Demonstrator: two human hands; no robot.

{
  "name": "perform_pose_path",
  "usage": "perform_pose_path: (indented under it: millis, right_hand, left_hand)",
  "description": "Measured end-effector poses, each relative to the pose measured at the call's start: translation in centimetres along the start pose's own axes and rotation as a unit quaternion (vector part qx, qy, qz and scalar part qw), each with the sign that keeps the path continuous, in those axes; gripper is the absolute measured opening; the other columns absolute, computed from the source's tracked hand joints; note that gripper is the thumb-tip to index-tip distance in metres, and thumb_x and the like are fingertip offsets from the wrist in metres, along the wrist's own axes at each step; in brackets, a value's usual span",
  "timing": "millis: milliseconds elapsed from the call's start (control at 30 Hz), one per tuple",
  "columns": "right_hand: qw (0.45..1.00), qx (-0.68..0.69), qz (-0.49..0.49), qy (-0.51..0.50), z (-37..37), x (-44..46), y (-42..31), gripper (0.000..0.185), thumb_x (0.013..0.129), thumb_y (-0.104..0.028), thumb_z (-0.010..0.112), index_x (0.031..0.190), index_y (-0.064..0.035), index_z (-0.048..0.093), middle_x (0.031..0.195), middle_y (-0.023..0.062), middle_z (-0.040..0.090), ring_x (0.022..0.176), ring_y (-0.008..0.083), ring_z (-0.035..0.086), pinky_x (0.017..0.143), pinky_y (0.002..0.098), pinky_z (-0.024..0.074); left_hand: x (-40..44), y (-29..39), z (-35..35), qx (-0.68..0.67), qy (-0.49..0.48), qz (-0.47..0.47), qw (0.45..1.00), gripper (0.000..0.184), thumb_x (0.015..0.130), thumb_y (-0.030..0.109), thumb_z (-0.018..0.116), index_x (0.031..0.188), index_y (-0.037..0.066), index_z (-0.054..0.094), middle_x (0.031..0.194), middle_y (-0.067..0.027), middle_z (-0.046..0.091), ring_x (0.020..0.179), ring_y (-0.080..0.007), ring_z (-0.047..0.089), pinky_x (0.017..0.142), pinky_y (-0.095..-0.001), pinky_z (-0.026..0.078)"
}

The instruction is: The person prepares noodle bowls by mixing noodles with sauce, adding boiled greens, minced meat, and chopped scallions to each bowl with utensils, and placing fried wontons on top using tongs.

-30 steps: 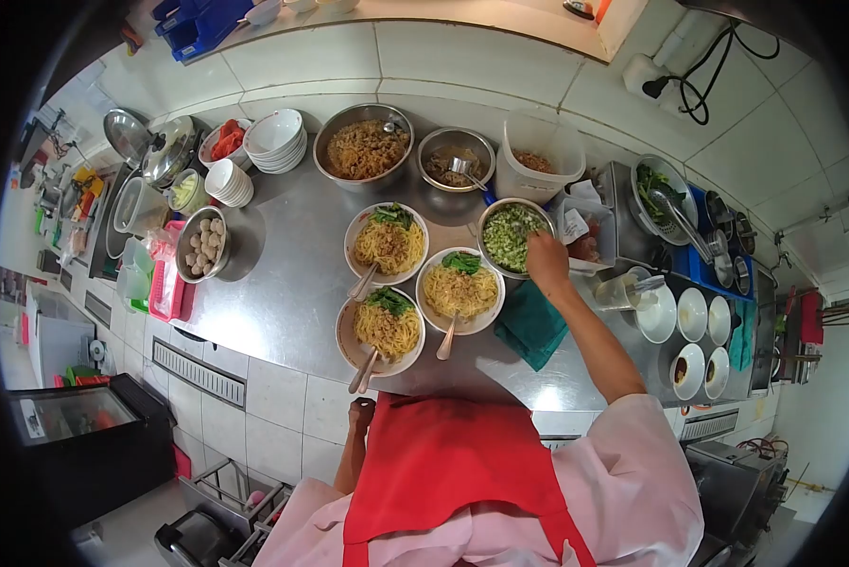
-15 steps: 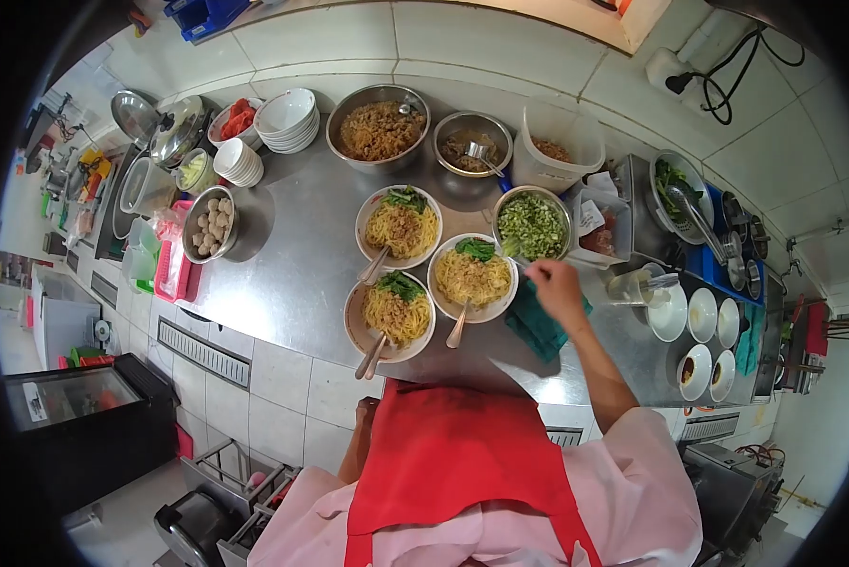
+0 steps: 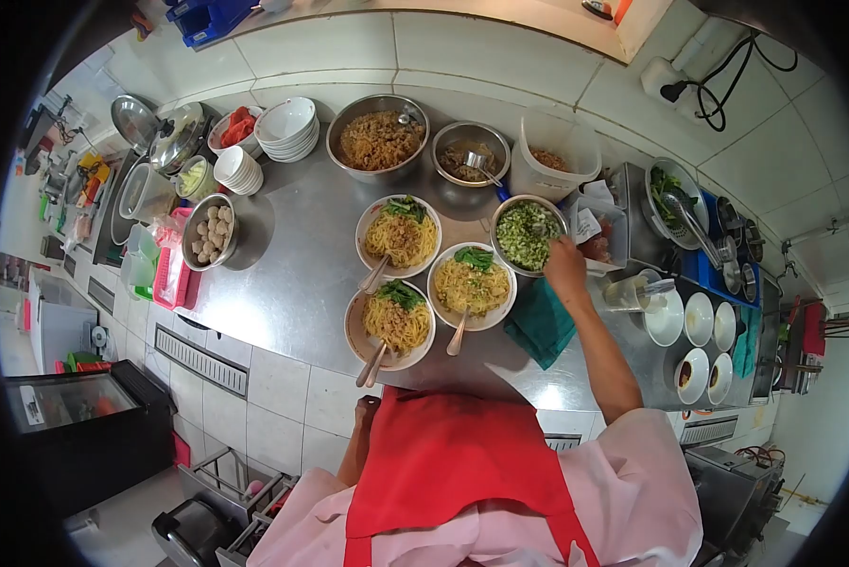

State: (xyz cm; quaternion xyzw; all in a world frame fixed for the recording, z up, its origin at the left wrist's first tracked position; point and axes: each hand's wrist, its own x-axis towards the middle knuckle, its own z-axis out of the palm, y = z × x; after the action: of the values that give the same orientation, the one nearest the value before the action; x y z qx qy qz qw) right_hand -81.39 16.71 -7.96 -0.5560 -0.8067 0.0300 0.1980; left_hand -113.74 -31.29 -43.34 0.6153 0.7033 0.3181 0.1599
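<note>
My right hand [image 3: 565, 266] is at the near right rim of a metal bowl of chopped green onion [image 3: 522, 233]. Its fingers are closed on what looks like a spoon [image 3: 540, 228], whose end lies in the greens. Left of it stand three bowls of noodles with leafy greens: a right one [image 3: 470, 291], a rear one [image 3: 396, 236] and a front one [image 3: 394, 326]. Each has cutlery leaning over its rim. My left hand [image 3: 367, 409] is low by the counter's front edge, curled and partly hidden beside the apron; what it holds, if anything, is hidden.
A green cloth [image 3: 541, 326] lies below the green onion bowl. Along the wall stand a large metal bowl of brown topping [image 3: 379, 135], a smaller metal bowl [image 3: 470, 156] with a ladle and a clear tub [image 3: 559, 156]. Meatballs [image 3: 214, 233] are at left, several small white bowls [image 3: 699, 317] at right.
My right hand has moved from beside the right noodle bowl, up and to the right, onto the bowl of chopped green onion. My left hand has stayed in place.
</note>
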Motion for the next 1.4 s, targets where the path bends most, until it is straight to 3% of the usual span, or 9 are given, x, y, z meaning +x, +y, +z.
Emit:
perform_pose_path:
  millis: [67, 367, 567, 800, 1000, 1067, 1167, 1300, 1400]
  right_hand:
    - [0.997, -0.002, -0.011, -0.074, 0.7, 0.4, -0.7, 0.011, 0.072, -0.001, 0.055, 0.077, 0.0004, 0.065, 0.08, 0.019, 0.063, 0.079, 0.0392, 0.062, 0.072, 0.0467, 0.0497]
    - [0.85, 0.401, 0.322, -0.114, -2.8, 0.8, 0.8, 0.021, 0.084, -0.011, 0.055, 0.085, 0.0025, 0.07, 0.057, 0.0006, 0.054, 0.048, 0.008, 0.046, 0.043, 0.0257, 0.0349]
    - [0.713, 0.59, 0.348, -0.151, -4.6, 1.2, -5.4, 0.021, 0.091, -0.009, 0.05, 0.096, 0.0034, 0.066, 0.06, -0.0052, 0.048, 0.043, -0.0004, 0.032, 0.036, 0.018, 0.0196]
    - [0.945, 0.322, -0.022, -0.06, 3.6, 2.5, -15.8, 0.022, 0.079, 0.0, 0.051, 0.097, 0.0046, 0.064, 0.056, 0.0088, 0.054, 0.053, 0.0281, 0.052, 0.055, 0.0347, 0.0437]
    - [0.951, 0.195, -0.238, 0.037, 5.9, 3.5, -16.8, 0.022, 0.083, -0.004, 0.053, 0.102, 0.0037, 0.063, 0.068, 0.01, 0.058, 0.052, 0.0254, 0.051, 0.05, 0.0339, 0.0428]
    - [0.803, 0.481, 0.198, -0.292, 3.4, 3.8, -15.2, 0.029, 0.087, -0.008, 0.056, 0.114, 0.0015, 0.06, 0.069, 0.0022, 0.051, 0.049, 0.0141, 0.047, 0.043, 0.0278, 0.0385]
    - [0.609, 0.673, 0.284, -0.309, 1.1, 3.2, -9.3, 0.026, 0.089, -0.013, 0.057, 0.111, 0.0004, 0.063, 0.07, -0.0026, 0.049, 0.049, 0.0047, 0.043, 0.038, 0.0217, 0.0313]
    - [0.681, 0.61, 0.333, -0.232, -2.3, 1.2, -3.3, 0.026, 0.085, -0.009, 0.058, 0.109, -0.0022, 0.065, 0.072, 0.0031, 0.056, 0.056, 0.0143, 0.055, 0.046, 0.028, 0.0422]
    - [0.991, -0.023, 0.108, -0.081, -2.1, 0.1, -2.3, 0.033, 0.075, -0.001, 0.059, 0.106, -0.0043, 0.066, 0.097, 0.016, 0.061, 0.092, 0.0365, 0.06, 0.079, 0.0447, 0.049]
  left_hand:
    - [2.6, 3.0, -2.3, -0.103, -0.082, -0.443, 0.887, 0.02, 0.074, 0.026, 0.061, 0.079, 0.008, 0.07, 0.077, -0.0114, 0.066, 0.071, -0.0255, 0.061, 0.063, -0.0376, 0.05]
    - [1.0, 0.5, 0.0, 0.064, -0.115, -0.097, 0.987, 0.014, 0.072, 0.023, 0.058, 0.067, 0.011, 0.065, 0.071, -0.0094, 0.062, 0.065, -0.0293, 0.056, 0.059, -0.0396, 0.047]
    - [1.0, 0.9, -0.8, -0.012, -0.179, -0.326, 0.928, 0.013, 0.072, 0.022, 0.061, 0.073, 0.009, 0.064, 0.075, -0.0119, 0.065, 0.07, -0.0283, 0.06, 0.062, -0.0379, 0.049]
    - [6.9, 8.8, -8.4, -0.156, -0.096, -0.576, 0.796, 0.031, 0.074, 0.026, 0.066, 0.095, 0.002, 0.068, 0.081, -0.0191, 0.069, 0.075, -0.0252, 0.068, 0.068, -0.0347, 0.053]
    - [4.1, 7.8, -6.3, -0.172, -0.041, -0.553, 0.815, 0.016, 0.071, 0.02, 0.059, 0.057, 0.012, 0.059, 0.07, -0.0107, 0.063, 0.066, -0.0319, 0.057, 0.057, -0.0422, 0.046]
    - [-2.5, 0.9, -0.2, -0.072, -0.05, -0.343, 0.935, 0.017, 0.071, 0.021, 0.06, 0.057, 0.012, 0.06, 0.07, -0.011, 0.063, 0.067, -0.0318, 0.057, 0.057, -0.0427, 0.046]
    - [-1.1, 0.2, 0.0, 0.051, -0.079, -0.138, 0.986, 0.014, 0.071, 0.021, 0.061, 0.059, 0.014, 0.061, 0.068, -0.0107, 0.061, 0.066, -0.0309, 0.057, 0.057, -0.0433, 0.045]
    - [-0.6, -0.3, -0.1, 0.133, -0.158, -0.125, 0.97, 0.012, 0.072, 0.02, 0.06, 0.061, 0.014, 0.062, 0.067, -0.0098, 0.06, 0.065, -0.0297, 0.056, 0.058, -0.0432, 0.045]
    - [-1.4, 1.5, -1.6, -0.023, -0.052, -0.254, 0.965, 0.016, 0.072, 0.021, 0.059, 0.06, 0.011, 0.062, 0.071, -0.0112, 0.062, 0.065, -0.0314, 0.056, 0.059, -0.0444, 0.045]
